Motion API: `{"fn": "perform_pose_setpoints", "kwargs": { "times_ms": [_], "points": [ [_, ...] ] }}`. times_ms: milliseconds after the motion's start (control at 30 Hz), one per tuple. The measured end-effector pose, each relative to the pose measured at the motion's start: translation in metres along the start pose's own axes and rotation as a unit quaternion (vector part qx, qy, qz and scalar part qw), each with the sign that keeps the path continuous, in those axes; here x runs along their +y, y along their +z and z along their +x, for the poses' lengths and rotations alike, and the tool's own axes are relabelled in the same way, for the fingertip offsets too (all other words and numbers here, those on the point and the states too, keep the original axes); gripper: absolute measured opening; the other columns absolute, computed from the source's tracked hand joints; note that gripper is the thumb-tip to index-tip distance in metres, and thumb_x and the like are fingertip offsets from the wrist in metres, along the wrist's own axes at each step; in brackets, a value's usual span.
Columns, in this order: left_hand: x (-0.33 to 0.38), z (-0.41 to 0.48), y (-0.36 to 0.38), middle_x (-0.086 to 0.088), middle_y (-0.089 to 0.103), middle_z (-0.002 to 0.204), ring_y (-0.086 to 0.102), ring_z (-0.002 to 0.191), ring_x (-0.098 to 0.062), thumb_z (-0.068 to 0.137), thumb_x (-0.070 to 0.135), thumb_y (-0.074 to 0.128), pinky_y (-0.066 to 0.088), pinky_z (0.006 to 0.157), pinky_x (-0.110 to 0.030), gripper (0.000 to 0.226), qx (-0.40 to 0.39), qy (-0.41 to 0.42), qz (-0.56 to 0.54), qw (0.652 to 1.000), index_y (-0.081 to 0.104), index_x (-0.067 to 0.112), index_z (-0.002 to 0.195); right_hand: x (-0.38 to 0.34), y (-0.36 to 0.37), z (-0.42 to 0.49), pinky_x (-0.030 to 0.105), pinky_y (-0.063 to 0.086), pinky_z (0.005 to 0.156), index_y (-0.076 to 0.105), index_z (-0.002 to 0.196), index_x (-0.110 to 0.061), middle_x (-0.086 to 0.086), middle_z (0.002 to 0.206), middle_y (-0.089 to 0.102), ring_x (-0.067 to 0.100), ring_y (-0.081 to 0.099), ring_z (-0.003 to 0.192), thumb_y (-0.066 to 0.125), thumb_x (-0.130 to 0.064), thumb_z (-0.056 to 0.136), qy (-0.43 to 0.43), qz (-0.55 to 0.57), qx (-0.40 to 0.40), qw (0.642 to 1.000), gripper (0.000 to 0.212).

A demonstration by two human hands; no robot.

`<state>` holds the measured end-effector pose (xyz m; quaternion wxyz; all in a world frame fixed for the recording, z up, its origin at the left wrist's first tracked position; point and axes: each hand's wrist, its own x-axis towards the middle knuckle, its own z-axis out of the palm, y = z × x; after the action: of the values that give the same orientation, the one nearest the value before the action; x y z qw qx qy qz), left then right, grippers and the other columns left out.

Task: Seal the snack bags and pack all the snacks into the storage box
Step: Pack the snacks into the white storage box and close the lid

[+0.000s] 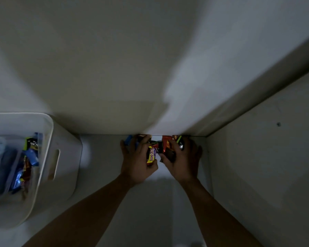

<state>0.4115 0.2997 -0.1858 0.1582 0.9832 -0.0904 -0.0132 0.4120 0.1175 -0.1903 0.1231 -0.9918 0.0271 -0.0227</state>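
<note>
Both my hands reach to the back of a dim white surface, where a small heap of snack packets (pixel 165 142) lies against the wall. My left hand (pixel 137 161) curls its fingers round a yellow and purple packet (pixel 151 155). To its right, my right hand (pixel 182 161) grips a dark brown packet (pixel 170 155), with a red packet behind its fingers. A blue packet (pixel 128 139) shows just left of my left hand. At the left stands the white storage box (pixel 61 139), which holds several snack packets (pixel 28 163).
A white wall (pixel 114 68) closes off the back just behind the heap. A white side panel (pixel 257 157) rises on the right, close to my right hand. The box has a slot handle (pixel 54 164) facing the hands. Bare surface (pixel 100 157) lies between box and hands.
</note>
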Motion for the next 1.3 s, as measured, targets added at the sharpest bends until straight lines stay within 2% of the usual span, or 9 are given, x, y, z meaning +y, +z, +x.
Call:
{"fn": "perform_pose_setpoints", "kwargs": {
  "times_ms": [167,333,500,667,800,933,1100,1233,1300],
  "points": [
    [-0.003,-0.002,0.003,0.008,0.037,0.152,0.027,0.143,-0.033,0.074,0.048,0.054,0.009,0.109,-0.073,0.078,-0.024,0.033,0.036,0.999,0.034,0.033,0.148,-0.003,0.004,0.002,0.048,0.039,0.097,0.062,0.122,-0.035,0.005,0.122,0.053,0.032,0.05,0.112,0.064,-0.065,0.073,-0.025,0.026,0.015,0.999,0.058],
    [-0.007,-0.002,0.007,0.006,0.047,0.14,0.036,0.136,-0.034,0.087,0.066,0.045,0.011,0.109,-0.068,0.059,-0.012,0.048,0.058,0.997,0.052,0.03,0.133,-0.002,0.001,0.004,0.045,0.043,0.092,0.06,0.124,-0.036,0.003,0.13,0.049,0.029,0.048,0.114,0.064,-0.058,0.073,-0.048,0.047,0.0,0.998,0.056],
    [-0.009,0.0,0.006,0.004,0.059,0.115,0.049,0.112,-0.031,0.089,0.053,0.053,0.035,0.099,-0.051,0.039,0.039,0.068,0.043,0.996,0.064,0.024,0.112,0.002,0.001,0.0,0.045,0.038,0.098,0.063,0.122,-0.034,0.001,0.139,0.048,0.027,0.047,0.125,0.067,-0.058,0.072,-0.087,0.067,0.0,0.994,0.055],
    [-0.018,0.004,0.0,-0.002,0.06,0.105,0.052,0.102,-0.024,0.064,0.031,0.076,0.042,0.082,-0.039,0.039,0.031,0.089,-0.019,0.995,0.066,0.018,0.099,0.01,0.005,-0.006,0.043,0.042,0.089,0.069,0.108,-0.025,0.0,0.117,0.059,0.027,0.053,0.111,0.071,-0.046,0.071,-0.079,0.082,0.01,0.993,0.043],
    [-0.024,0.007,-0.007,-0.008,0.057,0.106,0.055,0.098,-0.027,0.062,0.017,0.08,0.05,0.078,-0.036,0.04,-0.006,0.106,-0.091,0.99,0.066,0.007,0.098,0.01,0.001,-0.017,0.039,0.047,0.079,0.069,0.11,-0.027,0.001,0.112,0.06,0.026,0.054,0.1,0.077,-0.037,0.07,-0.053,0.118,0.017,0.992,0.042],
    [-0.026,0.002,-0.013,-0.007,0.053,0.111,0.058,0.093,-0.024,0.065,0.006,0.082,0.059,0.063,-0.031,0.041,-0.043,0.059,-0.172,0.982,0.068,0.004,0.103,0.009,-0.002,-0.021,0.034,0.051,0.071,0.071,0.107,-0.029,0.001,0.103,0.061,0.024,0.056,0.091,0.079,-0.031,0.068,-0.022,0.161,0.02,0.987,0.041],
    [-0.028,-0.014,-0.019,0.001,0.043,0.113,0.059,0.089,-0.021,0.069,-0.006,0.079,0.059,0.051,-0.027,0.041,-0.031,-0.02,-0.276,0.96,0.066,0.002,0.107,0.004,-0.007,-0.024,0.033,0.054,0.073,0.07,0.112,-0.026,-0.004,0.104,0.059,0.018,0.061,0.093,0.08,-0.031,0.073,0.037,0.295,-0.001,0.955,0.04],
    [-0.022,-0.028,-0.029,0.0,0.044,0.111,0.059,0.087,-0.001,0.067,-0.014,0.076,0.051,0.059,-0.006,0.039,0.021,-0.093,-0.328,0.94,0.067,0.0,0.101,-0.007,-0.018,-0.025,0.035,0.061,0.065,0.068,0.105,-0.042,-0.013,0.13,0.049,0.011,0.066,0.095,0.082,-0.024,0.073,0.02,0.411,-0.063,0.909,0.04],
    [-0.021,-0.033,-0.033,-0.001,0.044,0.114,0.061,0.09,-0.005,0.068,-0.015,0.076,0.052,0.053,-0.011,0.038,0.031,-0.125,-0.337,0.933,0.067,0.002,0.1,-0.009,-0.019,-0.019,0.035,0.062,0.058,0.063,0.105,-0.057,-0.017,0.147,0.037,0.012,0.068,0.096,0.085,-0.02,0.071,0.043,0.416,-0.119,0.9,0.055]
  ]
}}
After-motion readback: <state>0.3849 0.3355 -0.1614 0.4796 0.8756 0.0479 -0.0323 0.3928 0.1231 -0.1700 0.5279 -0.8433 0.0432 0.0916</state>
